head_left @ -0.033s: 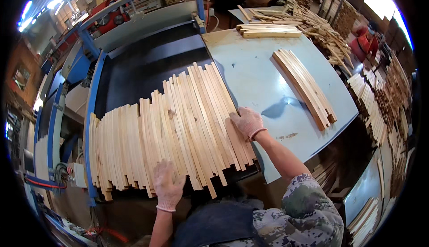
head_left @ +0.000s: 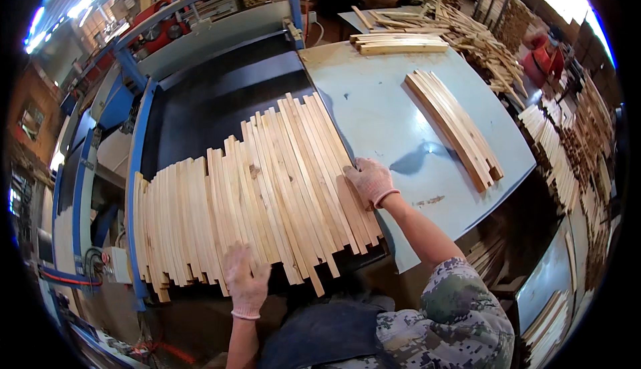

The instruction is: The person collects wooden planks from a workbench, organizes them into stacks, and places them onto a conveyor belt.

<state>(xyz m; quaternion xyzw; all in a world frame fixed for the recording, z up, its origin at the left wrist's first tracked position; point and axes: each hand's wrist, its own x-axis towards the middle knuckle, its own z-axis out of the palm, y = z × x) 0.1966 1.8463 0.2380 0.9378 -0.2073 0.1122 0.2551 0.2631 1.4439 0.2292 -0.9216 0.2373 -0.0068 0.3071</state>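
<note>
A row of pale wooden strips [head_left: 254, 195] lies side by side on a black belt [head_left: 220, 95], their ends uneven. My left hand [head_left: 247, 279], in a pinkish work glove, hovers at or just touches the near ends left of the middle, with fingers spread and nothing held. My right hand [head_left: 371, 183], gloved alike, rests against the right edge of the row, near the top of a shorter outer strip. Its fingers are partly bent and lie on the strips' side without wrapping round one; their undersides are hidden.
A pale blue-grey sheet table [head_left: 374, 102] adjoins the belt on the right, bearing a bundle of strips [head_left: 454, 129] and another stack [head_left: 400, 43] at its far edge. A blue frame [head_left: 143, 149] borders the belt's left. Beyond, a person in red [head_left: 544, 62] stands among wood piles.
My left hand has shifted slightly left and toward me over the near ends. The right hand stays against the row's edge, and the strips look unmoved.
</note>
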